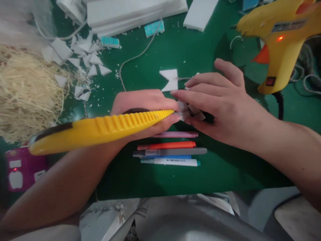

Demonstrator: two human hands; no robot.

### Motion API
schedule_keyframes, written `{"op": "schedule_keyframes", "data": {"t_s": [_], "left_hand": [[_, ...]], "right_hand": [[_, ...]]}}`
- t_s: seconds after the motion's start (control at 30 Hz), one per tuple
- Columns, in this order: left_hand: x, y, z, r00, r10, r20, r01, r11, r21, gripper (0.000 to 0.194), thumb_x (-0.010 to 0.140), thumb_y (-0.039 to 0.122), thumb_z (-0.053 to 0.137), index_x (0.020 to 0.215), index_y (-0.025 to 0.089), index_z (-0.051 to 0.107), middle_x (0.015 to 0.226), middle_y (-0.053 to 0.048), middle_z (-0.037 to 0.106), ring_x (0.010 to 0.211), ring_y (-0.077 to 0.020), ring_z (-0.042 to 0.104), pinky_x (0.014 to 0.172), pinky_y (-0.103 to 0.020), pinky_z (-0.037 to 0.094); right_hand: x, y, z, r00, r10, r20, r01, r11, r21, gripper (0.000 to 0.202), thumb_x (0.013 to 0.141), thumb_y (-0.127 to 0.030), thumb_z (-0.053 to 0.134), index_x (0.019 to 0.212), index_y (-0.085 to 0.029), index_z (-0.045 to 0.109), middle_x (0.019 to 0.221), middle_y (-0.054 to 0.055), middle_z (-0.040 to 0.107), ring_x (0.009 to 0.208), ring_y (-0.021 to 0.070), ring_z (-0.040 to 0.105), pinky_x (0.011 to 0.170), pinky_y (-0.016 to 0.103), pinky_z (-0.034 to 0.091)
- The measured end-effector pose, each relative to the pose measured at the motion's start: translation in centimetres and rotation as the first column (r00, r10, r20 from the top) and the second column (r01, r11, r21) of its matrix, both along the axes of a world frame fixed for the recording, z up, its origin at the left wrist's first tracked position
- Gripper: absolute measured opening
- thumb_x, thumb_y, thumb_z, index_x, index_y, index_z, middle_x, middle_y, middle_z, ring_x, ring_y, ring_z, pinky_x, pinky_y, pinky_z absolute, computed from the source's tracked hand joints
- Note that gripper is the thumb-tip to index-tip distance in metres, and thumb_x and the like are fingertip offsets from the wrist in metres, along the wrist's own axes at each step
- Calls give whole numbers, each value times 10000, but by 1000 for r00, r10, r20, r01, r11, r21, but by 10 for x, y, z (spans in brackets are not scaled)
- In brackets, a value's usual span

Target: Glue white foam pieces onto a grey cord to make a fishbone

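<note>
My left hand (145, 103) is closed around a yellow utility knife (105, 129), its ribbed handle pointing left toward the camera. Thumb and fingertips also meet at small white pieces (184, 112) beside the knife's tip; the blade cannot be made out. My right hand (215, 100) reaches in from the right, fingers spread over those small pieces, with fingertips close to my left hand. Whether it grips one is partly hidden. Just above the fingertips, a notched white foam piece (173, 80) lies on the green table (140, 180), with a grey string to its right.
Markers (173, 162) lie below my hands. A yellow glue gun (283, 43) with a lit red light stands at the upper right. White foam scraps (85, 53), straw (27, 93) and a purple box (23, 169) are at left; foam sheets (135, 13) lie behind.
</note>
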State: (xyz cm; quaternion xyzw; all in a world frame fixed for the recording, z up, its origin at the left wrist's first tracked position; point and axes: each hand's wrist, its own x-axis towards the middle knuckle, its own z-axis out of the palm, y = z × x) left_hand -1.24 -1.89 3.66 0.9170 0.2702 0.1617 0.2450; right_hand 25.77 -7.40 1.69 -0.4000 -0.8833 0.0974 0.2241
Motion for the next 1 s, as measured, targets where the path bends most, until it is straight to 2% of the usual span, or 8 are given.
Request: {"op": "schedule_keyframes", "data": {"t_s": [0.17, 0.33, 0.5, 0.67, 0.87, 1.0], "left_hand": [[7, -3, 6, 995, 47, -86, -41, 996, 75, 433, 1160, 482, 472, 947, 292, 798, 975, 3, 864, 1003, -221, 832, 834, -303, 627], [10, -3, 8, 988, 28, -152, -4, 988, 156, 498, 1165, 441, 390, 915, 277, 788, 941, -14, 856, 967, -222, 819, 762, -321, 595], [6, -2, 6, 998, 9, -68, 1, 990, 144, 428, 1158, 412, 480, 901, 280, 795, 875, 9, 845, 915, -199, 819, 722, -298, 575], [-1, -4, -1, 998, 26, 57, -30, 997, 65, 291, 1160, 392, 613, 1033, 278, 849, 929, 32, 881, 883, -159, 819, 808, -246, 626], [5, -5, 2, 1000, 14, 6, -14, 997, 80, 340, 1161, 371, 554, 999, 277, 838, 932, 15, 869, 950, -193, 833, 811, -274, 623], [9, -4, 6, 998, 15, -54, -6, 985, 171, 392, 1143, 348, 512, 899, 268, 807, 881, 7, 850, 931, -220, 829, 693, -327, 559]], "right_hand": [[1, 0, -1, 999, -33, 30, 33, 999, -5, 413, 1158, -297, 582, 1539, -305, 741, 1355, 53, 878, 1415, 320, 763, 1403, 654, 376], [2, 1, -1, 999, -17, 30, 15, 999, 42, 415, 1169, -286, 585, 1556, -251, 730, 1346, 85, 879, 1410, 329, 766, 1392, 663, 384], [0, 1, -1, 999, -40, 21, 40, 999, -9, 426, 1139, -286, 609, 1540, -310, 750, 1339, 60, 878, 1389, 333, 766, 1390, 660, 380], [-2, 1, 2, 999, -39, 11, 39, 999, -34, 449, 1116, -267, 608, 1534, -336, 758, 1319, 48, 878, 1374, 338, 763, 1390, 673, 374], [-1, 1, 2, 999, -42, 23, 43, 998, -39, 418, 1121, -273, 624, 1511, -329, 764, 1348, 54, 877, 1392, 340, 762, 1392, 670, 370], [0, 1, -1, 999, -26, 37, 26, 1000, 6, 415, 1154, -304, 610, 1548, -282, 738, 1334, 72, 879, 1392, 334, 764, 1388, 650, 374]]}}
